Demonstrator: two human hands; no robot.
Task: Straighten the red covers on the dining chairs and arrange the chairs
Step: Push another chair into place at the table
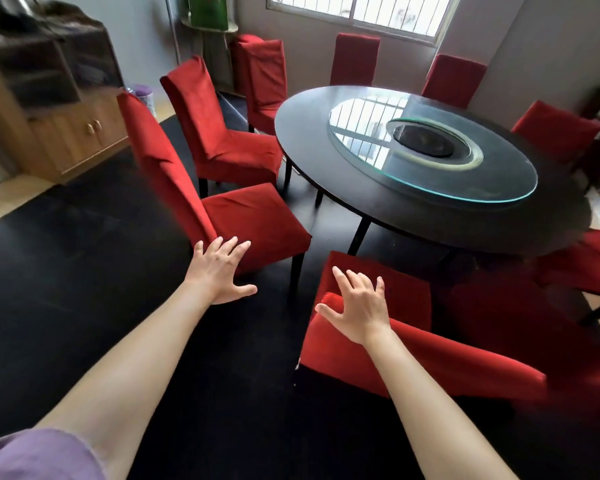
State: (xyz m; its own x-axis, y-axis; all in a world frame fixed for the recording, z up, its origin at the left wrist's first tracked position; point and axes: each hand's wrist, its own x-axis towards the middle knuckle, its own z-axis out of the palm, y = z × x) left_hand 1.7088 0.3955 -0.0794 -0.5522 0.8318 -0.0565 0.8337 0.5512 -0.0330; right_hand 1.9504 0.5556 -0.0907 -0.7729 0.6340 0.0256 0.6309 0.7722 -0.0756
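Several dining chairs in red covers ring a round dark table (312, 161). The nearest chair (430, 362) stands right below me, its back top under my right hand (359, 308), whose fingers are spread above the cover; contact is unclear. My left hand (222, 273) is spread open in the air beside the rear corner of the second chair (253, 220), which stands turned away from the table with its cover creased. A third chair (222, 140) behind it also stands pulled out from the table.
A glass turntable (492, 188) lies on the table. A wooden cabinet (66, 126) lines the left wall. More red chairs (355, 58) stand at the table's far side under the window, and one (589, 261) at right. Dark floor mat (84, 254) lies to my left.
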